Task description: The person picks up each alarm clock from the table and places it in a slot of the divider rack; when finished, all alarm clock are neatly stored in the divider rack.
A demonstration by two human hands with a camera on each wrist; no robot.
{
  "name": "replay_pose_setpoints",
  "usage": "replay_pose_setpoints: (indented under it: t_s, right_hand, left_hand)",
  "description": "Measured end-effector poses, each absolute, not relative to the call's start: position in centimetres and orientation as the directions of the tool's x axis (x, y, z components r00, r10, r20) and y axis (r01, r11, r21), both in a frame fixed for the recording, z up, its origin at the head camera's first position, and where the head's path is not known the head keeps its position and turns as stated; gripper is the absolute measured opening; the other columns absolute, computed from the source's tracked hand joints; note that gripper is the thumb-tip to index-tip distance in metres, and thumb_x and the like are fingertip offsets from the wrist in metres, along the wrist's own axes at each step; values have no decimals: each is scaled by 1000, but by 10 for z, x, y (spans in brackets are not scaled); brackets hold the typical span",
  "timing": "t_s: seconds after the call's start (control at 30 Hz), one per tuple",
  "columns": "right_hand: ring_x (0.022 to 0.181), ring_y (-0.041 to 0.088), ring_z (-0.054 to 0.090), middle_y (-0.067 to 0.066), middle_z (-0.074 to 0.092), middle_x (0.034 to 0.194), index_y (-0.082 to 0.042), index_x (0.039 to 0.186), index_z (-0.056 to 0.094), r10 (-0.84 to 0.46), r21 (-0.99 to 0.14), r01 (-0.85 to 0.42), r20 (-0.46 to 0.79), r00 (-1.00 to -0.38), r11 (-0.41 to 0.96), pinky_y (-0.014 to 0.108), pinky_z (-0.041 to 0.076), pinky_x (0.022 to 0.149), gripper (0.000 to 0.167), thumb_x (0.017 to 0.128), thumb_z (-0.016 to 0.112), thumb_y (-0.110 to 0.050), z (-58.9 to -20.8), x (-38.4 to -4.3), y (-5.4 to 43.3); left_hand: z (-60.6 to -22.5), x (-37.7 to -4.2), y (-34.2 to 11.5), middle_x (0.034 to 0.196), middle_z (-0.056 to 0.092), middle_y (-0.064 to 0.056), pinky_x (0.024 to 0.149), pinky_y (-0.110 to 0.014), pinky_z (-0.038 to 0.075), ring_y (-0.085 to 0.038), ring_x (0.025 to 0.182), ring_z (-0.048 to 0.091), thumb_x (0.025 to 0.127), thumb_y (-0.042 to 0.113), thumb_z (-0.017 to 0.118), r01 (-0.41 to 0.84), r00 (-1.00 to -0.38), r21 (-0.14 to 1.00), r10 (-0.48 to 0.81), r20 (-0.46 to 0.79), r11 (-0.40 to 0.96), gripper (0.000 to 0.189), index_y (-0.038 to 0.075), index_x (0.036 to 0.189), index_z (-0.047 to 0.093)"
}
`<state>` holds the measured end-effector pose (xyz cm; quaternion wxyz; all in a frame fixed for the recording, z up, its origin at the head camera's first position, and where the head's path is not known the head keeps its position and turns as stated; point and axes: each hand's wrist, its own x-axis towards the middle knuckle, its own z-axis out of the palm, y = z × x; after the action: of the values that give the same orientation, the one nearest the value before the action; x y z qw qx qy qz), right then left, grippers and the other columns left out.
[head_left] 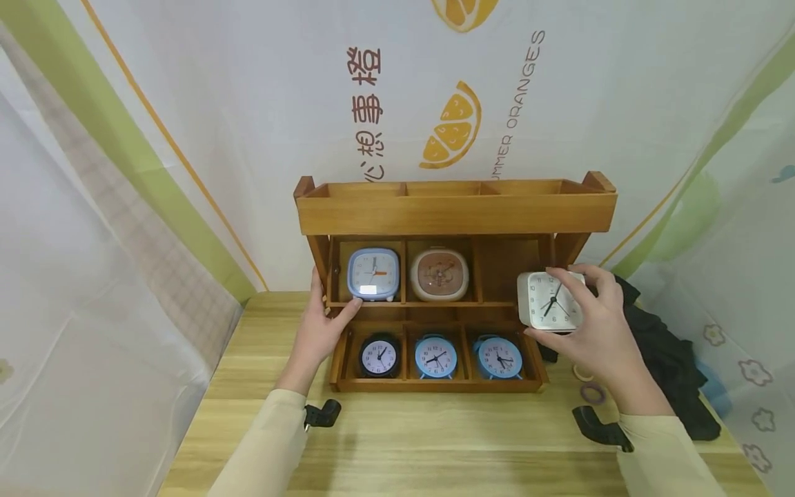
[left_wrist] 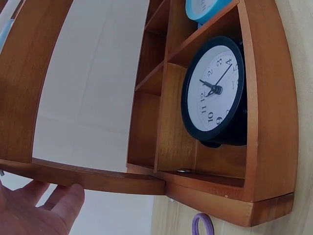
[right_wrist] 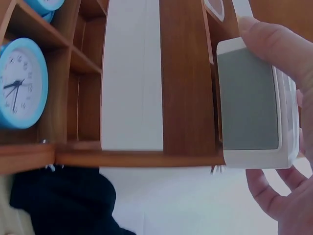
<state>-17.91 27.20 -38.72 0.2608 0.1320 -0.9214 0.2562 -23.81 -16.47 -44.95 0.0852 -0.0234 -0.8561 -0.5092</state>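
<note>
In the head view my right hand (head_left: 599,328) grips a white square alarm clock (head_left: 553,301) at the right end of a wooden rack (head_left: 456,215), fingers over its top and thumb below. The right wrist view shows the clock's grey panel (right_wrist: 249,100) beside the rack's side rail. My left hand (head_left: 319,335) holds the rack's left side, its thumb at the middle shelf's front lip under a blue-rimmed clock (head_left: 373,274). Fingertips (left_wrist: 71,196) press against the side rail in the left wrist view. A cream clock with a brown face (head_left: 439,275) occupies the middle compartment.
Along the bottom tier sit a black round clock (head_left: 379,356) and two blue round clocks (head_left: 436,357). Black cloth (head_left: 667,366) lies on the table at right, near a purple ring (head_left: 593,393). A printed curtain (head_left: 248,83) hangs behind the rack.
</note>
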Motion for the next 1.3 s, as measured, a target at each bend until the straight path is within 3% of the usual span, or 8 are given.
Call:
replay_pose_setpoints:
  t_s: [0.2, 0.4, 0.57, 0.83, 1.03, 1.3]
  right_hand:
    - [131, 49, 31, 25, 32, 153, -14, 145, 57, -111, -421, -374, 529, -841, 826, 71, 45, 84, 99, 59, 105, -21, -383, -194, 261]
    - [131, 50, 31, 26, 35, 148, -10, 142, 58, -156, -365, -419, 570, -807, 831, 67, 43, 88, 98, 57, 106, -22, -383, -212, 253]
    - [134, 51, 32, 27, 36, 147, -9, 143, 57, -167, -345, -428, 582, -796, 836, 71, 41, 94, 99, 58, 106, -24, -381, -221, 249]
    - [134, 50, 35, 29, 35, 147, -5, 146, 55, -196, -319, -402, 521, -831, 858, 73, 40, 100, 101, 61, 105, -25, -379, -232, 242]
    - [130, 58, 39, 36, 36, 147, 1, 148, 52, -228, -290, -386, 457, -860, 876, 75, 39, 100, 101, 65, 103, -27, -377, -240, 237]
    - [134, 64, 32, 41, 29, 150, 4, 152, 44, -237, -363, -365, 353, -905, 857, 77, 38, 100, 97, 75, 97, -20, -374, -241, 235]
  left_hand:
    - [-450, -239, -164, 173, 15, -13, 119, -58, 35, -41, 154, 29, 94, 57, 72, 123, -985, 866, -44, 165, 485, 112, 32, 168, -10]
    - [-451, -239, -165, 172, 19, -15, 114, -60, 41, -45, 150, 34, 95, 54, 73, 129, -985, 880, -44, 167, 457, 111, 35, 168, -8]
    - [-450, -240, -165, 172, 21, -16, 112, -60, 43, -45, 149, 37, 95, 54, 73, 135, -984, 881, -44, 174, 453, 110, 35, 168, -8]
    - [-451, -240, -164, 171, 23, -17, 109, -57, 47, -46, 147, 39, 95, 52, 74, 140, -983, 881, -46, 179, 453, 109, 35, 168, -6]
    - [-451, -240, -164, 171, 23, -16, 109, -59, 46, -47, 148, 38, 95, 54, 73, 137, -983, 880, -46, 177, 454, 109, 37, 168, -6]
    - [-450, -240, -164, 172, 20, -16, 112, -60, 42, -44, 152, 32, 95, 57, 71, 123, -985, 873, -51, 166, 472, 110, 35, 168, -8]
